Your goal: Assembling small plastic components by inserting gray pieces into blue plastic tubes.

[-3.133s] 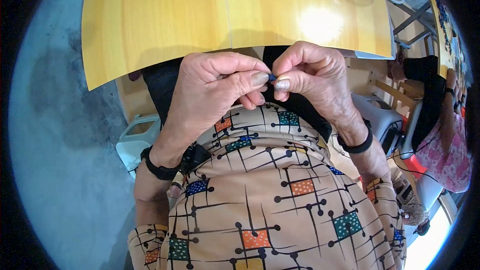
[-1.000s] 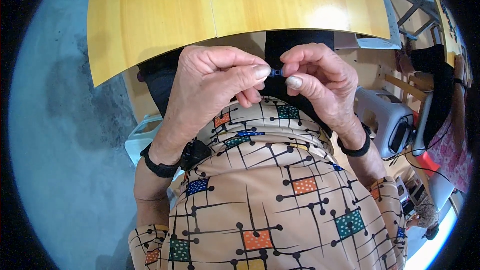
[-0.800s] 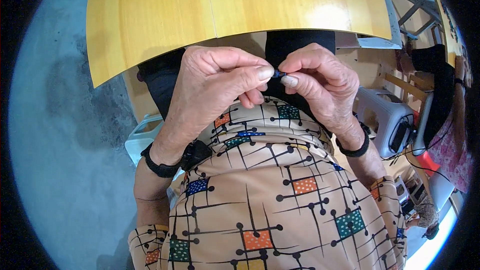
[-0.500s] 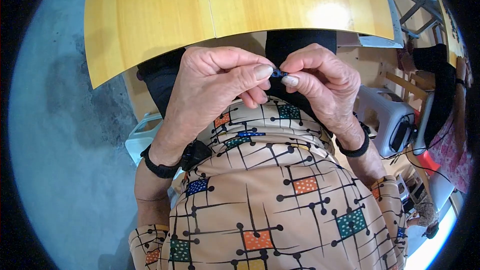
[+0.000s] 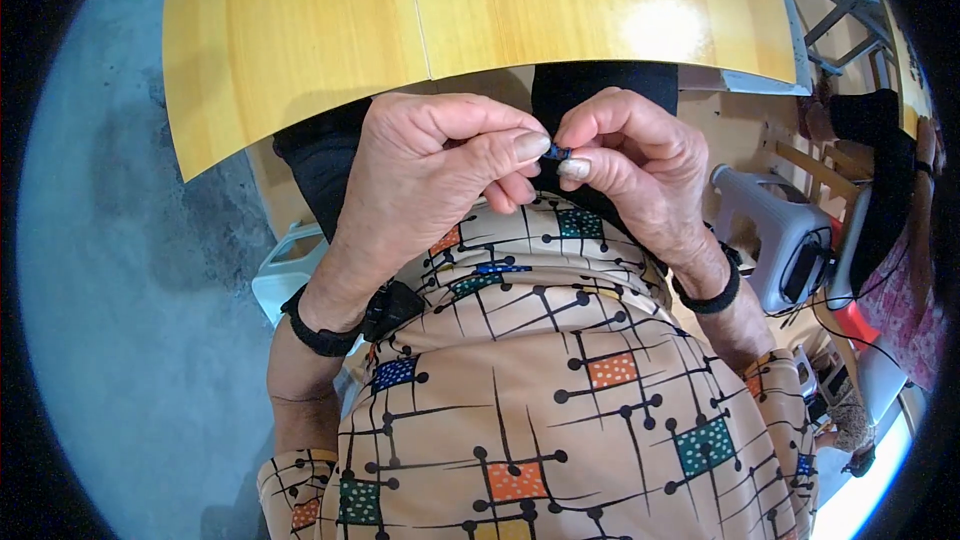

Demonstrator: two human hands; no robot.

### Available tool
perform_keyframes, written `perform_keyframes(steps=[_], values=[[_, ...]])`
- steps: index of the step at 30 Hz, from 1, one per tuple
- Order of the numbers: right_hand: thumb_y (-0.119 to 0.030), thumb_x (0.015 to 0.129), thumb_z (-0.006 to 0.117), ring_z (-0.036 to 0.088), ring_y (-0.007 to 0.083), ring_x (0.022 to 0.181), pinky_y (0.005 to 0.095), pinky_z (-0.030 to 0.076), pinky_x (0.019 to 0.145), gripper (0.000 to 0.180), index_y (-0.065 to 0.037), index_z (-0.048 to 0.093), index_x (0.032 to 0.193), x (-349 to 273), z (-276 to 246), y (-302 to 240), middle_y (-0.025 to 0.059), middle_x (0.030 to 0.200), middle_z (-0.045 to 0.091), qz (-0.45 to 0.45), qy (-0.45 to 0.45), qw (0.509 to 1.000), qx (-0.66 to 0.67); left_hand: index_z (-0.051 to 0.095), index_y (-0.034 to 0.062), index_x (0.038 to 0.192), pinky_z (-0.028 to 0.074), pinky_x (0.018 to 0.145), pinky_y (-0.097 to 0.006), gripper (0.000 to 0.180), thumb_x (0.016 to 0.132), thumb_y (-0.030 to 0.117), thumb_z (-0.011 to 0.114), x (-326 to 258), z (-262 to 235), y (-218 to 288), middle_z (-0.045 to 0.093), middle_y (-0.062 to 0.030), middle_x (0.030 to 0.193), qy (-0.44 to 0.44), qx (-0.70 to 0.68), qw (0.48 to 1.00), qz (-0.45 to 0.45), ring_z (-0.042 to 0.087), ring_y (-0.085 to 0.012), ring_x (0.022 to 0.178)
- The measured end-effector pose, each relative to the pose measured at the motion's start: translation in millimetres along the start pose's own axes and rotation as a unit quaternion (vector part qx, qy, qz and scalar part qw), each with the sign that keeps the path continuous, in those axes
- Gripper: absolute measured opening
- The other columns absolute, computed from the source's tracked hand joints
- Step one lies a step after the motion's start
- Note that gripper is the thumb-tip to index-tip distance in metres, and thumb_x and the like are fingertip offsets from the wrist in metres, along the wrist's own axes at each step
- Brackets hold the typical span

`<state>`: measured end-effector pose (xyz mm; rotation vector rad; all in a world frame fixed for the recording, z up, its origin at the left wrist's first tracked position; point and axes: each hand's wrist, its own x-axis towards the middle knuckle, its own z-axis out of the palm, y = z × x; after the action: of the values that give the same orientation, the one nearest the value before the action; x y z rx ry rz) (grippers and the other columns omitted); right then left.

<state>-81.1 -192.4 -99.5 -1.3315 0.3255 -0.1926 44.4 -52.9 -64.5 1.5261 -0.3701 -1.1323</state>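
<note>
Between my two hands is a small dark-blue piece (image 5: pixel 557 152), too small for me to tell its kind. Thumb and forefinger of my left hand (image 5: pixel 435 165) pinch its left end, with the other fingers curled beneath. From the other side, the thumb and forefinger of my right hand (image 5: pixel 640 155) close on its right end. Most of the piece is covered by the fingertips. Both hands are held above my lap, just short of the table's near edge.
A yellow wood-grain table (image 5: pixel 300 30) with a seam stretches across the front. A grey plastic stool (image 5: pixel 775 230) with a black item and cables stands at the right. A pale green stool (image 5: pixel 285 275) is at my left. Another person's dark-clothed leg (image 5: pixel 880 150) shows at far right.
My right hand has shifted slightly left and its fingertips have tilted on the dark-blue piece. The left hand stays almost where it was, pinching the same piece.
</note>
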Motion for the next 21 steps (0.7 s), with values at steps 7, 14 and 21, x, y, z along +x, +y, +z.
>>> perform_keyframes(steps=[7, 14, 21], values=[[-0.001, 0.081, 0.064, 0.060, 0.0072, 0.078, 0.0206, 0.050, 0.070, 0.017, 0.000, 0.059, 0.097, 4.5, -2.1, 3.0, 0.0019, 0.084, 0.061, 0.021, -0.019, 0.999, 0.040, 0.067, -0.0020, 0.085, 0.047, 0.050, -0.019, 0.013, 0.083, 0.010, 0.063, 3.9, -0.6, 5.0, 0.063, -0.0064, 0.066, -0.011, 0.049, 0.999, 0.001, 0.059, -0.0097, 0.055], [-0.006, 0.078, 0.067, 0.058, 0.0087, 0.079, 0.0213, 0.049, 0.071, 0.034, -0.005, 0.061, 0.111, 20.0, -4.7, -0.3, 0.0027, 0.084, 0.061, -0.034, -0.068, 0.995, -0.062, 0.066, -0.0022, 0.088, 0.047, 0.050, -0.020, 0.017, 0.085, 0.014, 0.063, 10.8, -12.1, -3.0, 0.062, -0.0063, 0.067, -0.031, -0.039, 0.998, -0.025, 0.057, -0.0100, 0.054], [-0.011, 0.078, 0.067, 0.058, 0.0123, 0.075, 0.0240, 0.048, 0.068, 0.035, -0.005, 0.061, 0.112, 27.2, -3.9, -1.9, 0.0048, 0.080, 0.060, -0.124, -0.071, 0.982, -0.128, 0.066, -0.0041, 0.091, 0.049, 0.054, -0.020, 0.024, 0.086, 0.020, 0.063, 12.3, -14.4, -1.8, 0.064, -0.0080, 0.073, -0.050, -0.124, 0.991, -0.020, 0.058, -0.0096, 0.060]])
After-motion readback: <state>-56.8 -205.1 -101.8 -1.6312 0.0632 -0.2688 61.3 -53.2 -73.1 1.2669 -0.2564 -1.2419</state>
